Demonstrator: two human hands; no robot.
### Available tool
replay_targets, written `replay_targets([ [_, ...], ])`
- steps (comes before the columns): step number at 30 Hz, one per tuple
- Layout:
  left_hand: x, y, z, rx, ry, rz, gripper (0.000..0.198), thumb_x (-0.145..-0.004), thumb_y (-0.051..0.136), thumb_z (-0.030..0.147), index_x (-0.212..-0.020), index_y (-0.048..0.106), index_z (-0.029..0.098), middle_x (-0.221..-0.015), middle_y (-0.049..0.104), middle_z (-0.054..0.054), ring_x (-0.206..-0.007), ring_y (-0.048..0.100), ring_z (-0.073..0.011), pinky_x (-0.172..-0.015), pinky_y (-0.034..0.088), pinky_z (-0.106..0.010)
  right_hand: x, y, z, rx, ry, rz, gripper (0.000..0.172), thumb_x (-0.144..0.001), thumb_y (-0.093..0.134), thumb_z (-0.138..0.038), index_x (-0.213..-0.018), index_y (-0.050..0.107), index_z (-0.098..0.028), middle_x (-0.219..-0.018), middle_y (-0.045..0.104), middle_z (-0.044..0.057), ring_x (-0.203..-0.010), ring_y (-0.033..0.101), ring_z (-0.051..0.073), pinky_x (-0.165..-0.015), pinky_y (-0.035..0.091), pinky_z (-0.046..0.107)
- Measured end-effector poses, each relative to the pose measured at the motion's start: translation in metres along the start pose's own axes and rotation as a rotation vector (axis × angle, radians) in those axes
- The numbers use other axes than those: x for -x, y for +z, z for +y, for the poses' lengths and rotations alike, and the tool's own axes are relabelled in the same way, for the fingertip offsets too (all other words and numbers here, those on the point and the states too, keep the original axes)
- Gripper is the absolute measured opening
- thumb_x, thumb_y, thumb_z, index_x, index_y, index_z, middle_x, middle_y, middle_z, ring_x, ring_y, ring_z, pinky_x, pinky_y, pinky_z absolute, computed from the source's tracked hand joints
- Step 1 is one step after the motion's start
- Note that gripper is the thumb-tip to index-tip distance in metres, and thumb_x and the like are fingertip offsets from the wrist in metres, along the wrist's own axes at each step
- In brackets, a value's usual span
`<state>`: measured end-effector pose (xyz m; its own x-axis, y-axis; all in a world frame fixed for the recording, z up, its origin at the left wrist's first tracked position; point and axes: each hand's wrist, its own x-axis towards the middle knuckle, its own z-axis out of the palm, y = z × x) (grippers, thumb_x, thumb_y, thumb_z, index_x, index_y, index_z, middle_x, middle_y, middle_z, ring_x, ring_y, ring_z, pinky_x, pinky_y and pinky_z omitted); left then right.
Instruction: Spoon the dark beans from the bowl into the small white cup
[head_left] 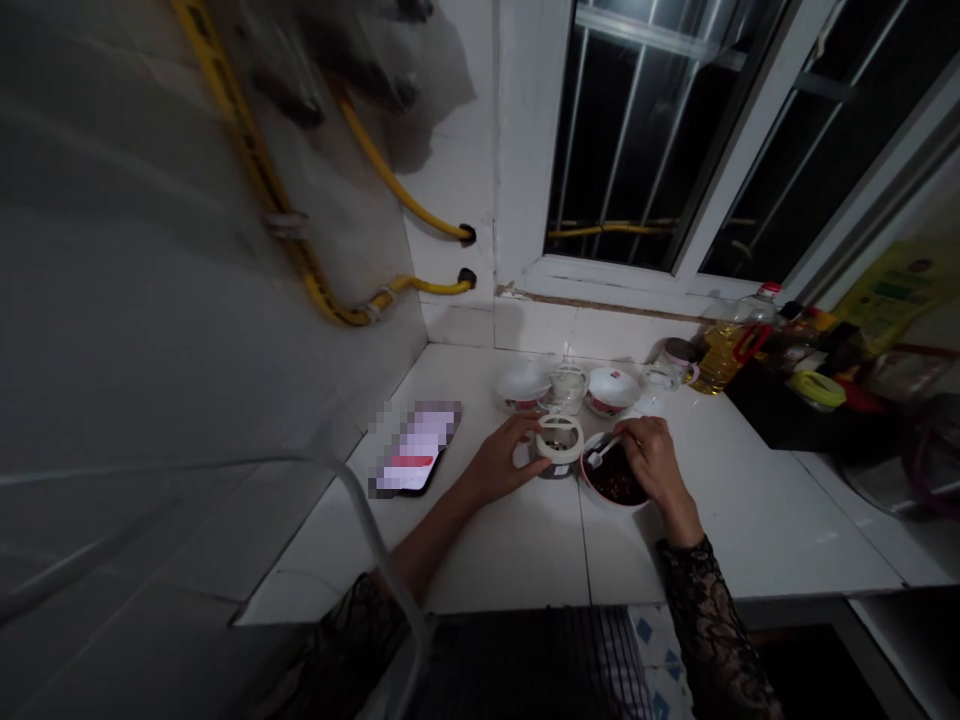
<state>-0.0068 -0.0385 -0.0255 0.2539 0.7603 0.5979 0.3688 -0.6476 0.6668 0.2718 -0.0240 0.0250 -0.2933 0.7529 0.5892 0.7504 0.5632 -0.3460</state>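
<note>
My left hand [501, 462] grips a small clear jar [559, 468] with a white rim, thumb and fingers at its left side. Bits of something sit inside the jar, too small to name. Close on its right is a bowl [624, 503] holding a dark red-brown mixture. Over this bowl, my right hand [654, 455] pinches a small white spoon [598, 458], whose head hangs at the bowl's left side. Two white bowls with red marks, a left one [523, 386] and a right one [613, 390], stand behind, with another clear jar [568, 388] between them.
A phone [420, 447] with a lit screen lies on the white tiled counter [495, 560] at left. At the back right are a glass mug [667, 368], an oil bottle [724, 350] and several condiment containers. A yellow pipe [300, 250] runs along the wall.
</note>
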Motion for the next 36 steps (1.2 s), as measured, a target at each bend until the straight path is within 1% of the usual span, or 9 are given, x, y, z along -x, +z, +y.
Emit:
replay_targets([
  [2,0.0002,-0.0001,0.0002,0.002,0.002,-0.001,0.033,-0.082,0.072,0.027,-0.111,0.058,0.023,-0.134,0.063,-0.012,-0.125,0.063,-0.0271,-0.088,0.062,-0.039,-0.0004,0.0016,-0.0014,-0.065,0.076,-0.062,0.026,-0.082,0.045,-0.019,-0.081,0.071,-0.023,-0.078,0.074,0.005,-0.081,0.063,0.024,-0.09,0.04,0.039],
  [4,0.0004,0.0,0.0001,0.006,0.002,-0.002,0.033,-0.082,0.073,0.027,-0.111,0.058,0.023,-0.134,0.062,-0.012,-0.125,0.062,-0.0272,-0.088,0.062,-0.039,-0.0006,0.0012,-0.0012,-0.123,0.178,-0.064,0.027,-0.08,0.045,-0.022,-0.078,0.072,-0.023,-0.077,0.073,0.005,-0.083,0.063,0.024,-0.088,0.042,0.038],
  [6,0.0005,0.0003,-0.0001,0.011,0.0,0.001,0.033,-0.082,0.073,0.027,-0.111,0.058,0.023,-0.134,0.062,-0.012,-0.125,0.062,-0.0271,-0.088,0.062,-0.039,-0.001,-0.0003,-0.0007,-0.191,0.268,-0.082,0.027,-0.076,0.045,-0.025,-0.075,0.072,-0.023,-0.072,0.072,0.004,-0.079,0.063,0.024,-0.083,0.043,0.036],
  [9,0.0004,0.0007,-0.0001,0.013,0.0,0.001,0.032,-0.082,0.072,0.027,-0.11,0.058,0.023,-0.134,0.062,-0.012,-0.125,0.062,-0.0268,-0.089,0.061,-0.04,-0.0023,-0.0023,-0.0017,-0.305,0.358,-0.132,0.026,-0.073,0.047,-0.028,-0.072,0.072,-0.023,-0.063,0.067,0.002,-0.07,0.061,0.022,-0.074,0.043,0.033],
  [12,0.0003,0.0006,0.0001,0.01,0.002,-0.003,0.032,-0.082,0.072,0.027,-0.11,0.059,0.023,-0.133,0.062,-0.012,-0.124,0.062,-0.0265,-0.089,0.061,-0.04,-0.0033,-0.0028,-0.0031,-0.409,0.455,-0.112,0.024,-0.071,0.049,-0.031,-0.07,0.07,-0.022,-0.058,0.063,0.0,-0.063,0.057,0.02,-0.068,0.043,0.031],
  [16,0.0004,0.0003,0.0001,0.002,0.005,0.006,0.032,-0.081,0.073,0.027,-0.11,0.059,0.023,-0.133,0.063,-0.012,-0.124,0.063,-0.0263,-0.088,0.062,-0.039,-0.0033,-0.0018,-0.0017,-0.489,0.574,-0.048,0.022,-0.067,0.05,-0.034,-0.069,0.068,-0.021,-0.055,0.059,-0.001,-0.058,0.053,0.018,-0.062,0.04,0.03],
  [25,-0.0002,-0.0009,0.0016,-0.017,0.005,0.004,0.032,-0.081,0.072,0.027,-0.11,0.058,0.024,-0.133,0.063,-0.011,-0.124,0.063,-0.0264,-0.088,0.062,-0.04,-0.0041,0.0001,0.0002,-0.568,0.615,0.021,0.02,-0.063,0.051,-0.038,-0.063,0.063,-0.022,-0.051,0.055,-0.001,-0.054,0.049,0.017,-0.056,0.037,0.029],
  [31,0.0005,-0.0003,0.0009,-0.011,0.002,0.001,0.033,-0.082,0.072,0.027,-0.111,0.058,0.024,-0.132,0.063,-0.011,-0.124,0.063,-0.0266,-0.088,0.062,-0.04,-0.0049,-0.0013,0.002,-0.579,0.631,0.046,0.02,-0.06,0.051,-0.037,-0.061,0.063,-0.022,-0.05,0.054,0.0,-0.055,0.05,0.018,-0.056,0.038,0.03],
  [36,0.0005,0.0004,0.0005,-0.003,0.001,-0.001,0.032,-0.081,0.073,0.026,-0.11,0.058,0.023,-0.134,0.061,-0.012,-0.125,0.062,-0.0269,-0.088,0.062,-0.04,-0.0065,-0.0039,0.0011,-0.603,0.613,0.084,0.019,-0.061,0.053,-0.035,-0.062,0.065,-0.021,-0.049,0.055,-0.001,-0.053,0.051,0.017,-0.057,0.041,0.029],
])
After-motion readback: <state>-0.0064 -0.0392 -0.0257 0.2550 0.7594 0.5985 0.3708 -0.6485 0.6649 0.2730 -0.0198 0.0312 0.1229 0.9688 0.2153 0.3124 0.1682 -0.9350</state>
